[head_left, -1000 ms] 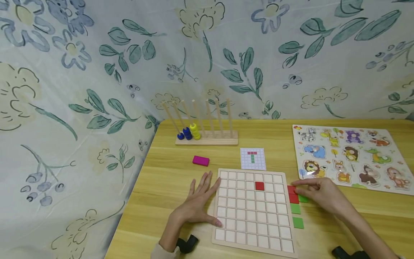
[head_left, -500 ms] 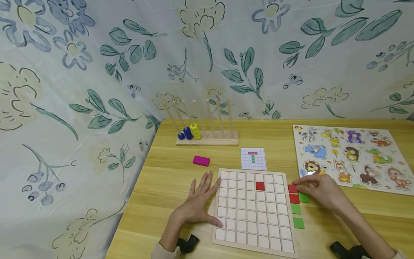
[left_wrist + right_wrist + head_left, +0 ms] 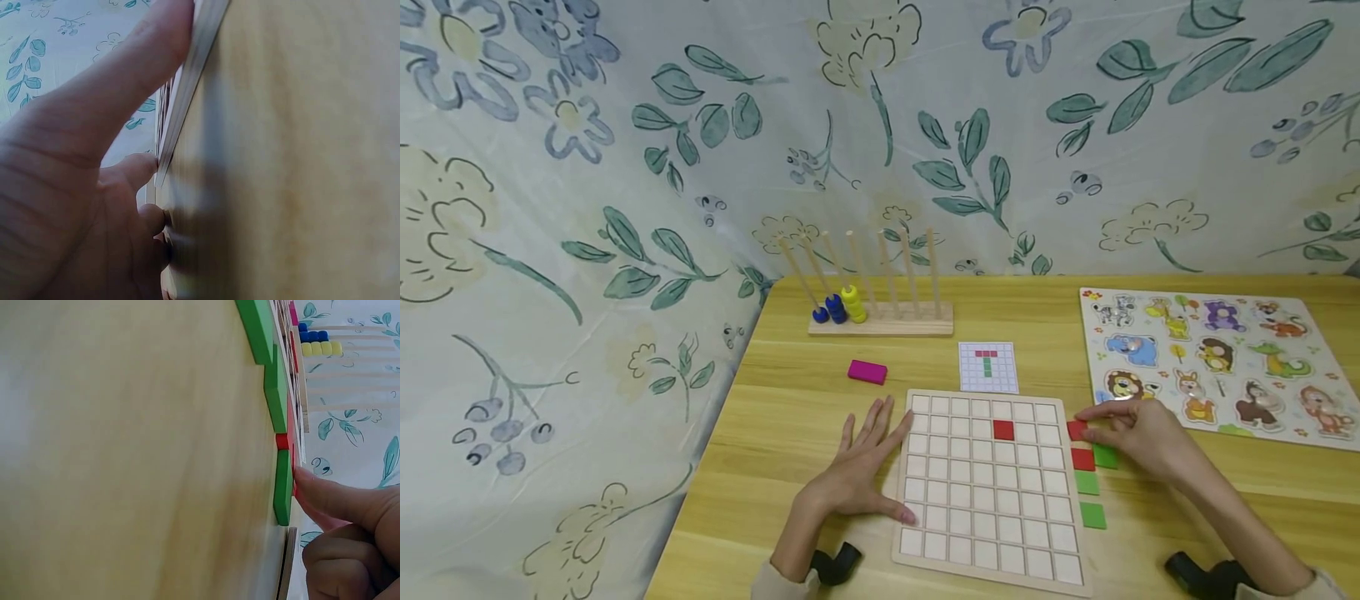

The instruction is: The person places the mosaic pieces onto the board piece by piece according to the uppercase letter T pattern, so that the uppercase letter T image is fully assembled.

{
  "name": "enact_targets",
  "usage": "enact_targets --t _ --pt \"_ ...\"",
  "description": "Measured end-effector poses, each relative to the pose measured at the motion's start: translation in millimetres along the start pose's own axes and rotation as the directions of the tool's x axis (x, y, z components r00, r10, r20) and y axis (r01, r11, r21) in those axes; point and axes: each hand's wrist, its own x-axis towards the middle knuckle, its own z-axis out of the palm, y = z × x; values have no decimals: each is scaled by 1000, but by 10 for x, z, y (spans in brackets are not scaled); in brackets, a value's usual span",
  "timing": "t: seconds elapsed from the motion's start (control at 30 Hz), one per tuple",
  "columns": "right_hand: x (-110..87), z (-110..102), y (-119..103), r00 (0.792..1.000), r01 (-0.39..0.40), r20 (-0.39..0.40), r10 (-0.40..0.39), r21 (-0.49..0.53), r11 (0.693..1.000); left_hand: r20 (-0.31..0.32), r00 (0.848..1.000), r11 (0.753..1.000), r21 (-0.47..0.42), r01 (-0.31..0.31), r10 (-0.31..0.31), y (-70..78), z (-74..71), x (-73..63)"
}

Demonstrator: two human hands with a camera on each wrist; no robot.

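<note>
A light wooden grid board (image 3: 982, 499) lies on the table, with one red tile (image 3: 1003, 430) in its second row from the back. My left hand (image 3: 852, 477) is spread at the board's left side, thumb and index fingertip on its rim. My right hand (image 3: 1146, 437) pinches another red tile (image 3: 1077, 430) between thumb and index finger, just off the board's right edge. Nearer me are a third red tile (image 3: 1082, 459) and green tiles (image 3: 1087, 482). One green tile (image 3: 283, 487) sits right beside the thumb in the right wrist view.
Behind the board is a card (image 3: 988, 367) with a red and green T. A bead abacus (image 3: 880, 319) and a magenta block (image 3: 867, 372) stand at the back left. An animal puzzle board (image 3: 1225, 367) lies right, close behind the right hand.
The pinched red tile has shifted slightly away from the red tile nearer me, opening a gap between them. My left hand and the board stay in place.
</note>
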Motion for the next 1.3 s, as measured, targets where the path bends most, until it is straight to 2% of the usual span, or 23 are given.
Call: enact_targets --t 0.17,0.33,0.6,0.87,1.07,1.3 --pt "-3 -7 9 999 -21 38 20 11 1000 -1 1000 1000 7 -2 2 0 3 -2" --pt "9 -4 2 999 23 24 -23 1 1000 -3 1000 1000 16 1 -1 -4 10 2" --pt "9 7 18 1000 10 6 -10 -2 1000 -1 1000 1000 17 -1 1 -10 19 10" --pt "4 36 10 999 20 48 -19 -6 1000 0 1000 1000 22 7 -7 -3 11 -1" --pt "-53 37 -42 999 23 -37 -25 -56 998 1 1000 1000 27 8 -8 1 8 0" --pt "-57 45 -193 986 103 -126 -112 -76 992 3 1000 999 31 9 -9 9 8 -2"
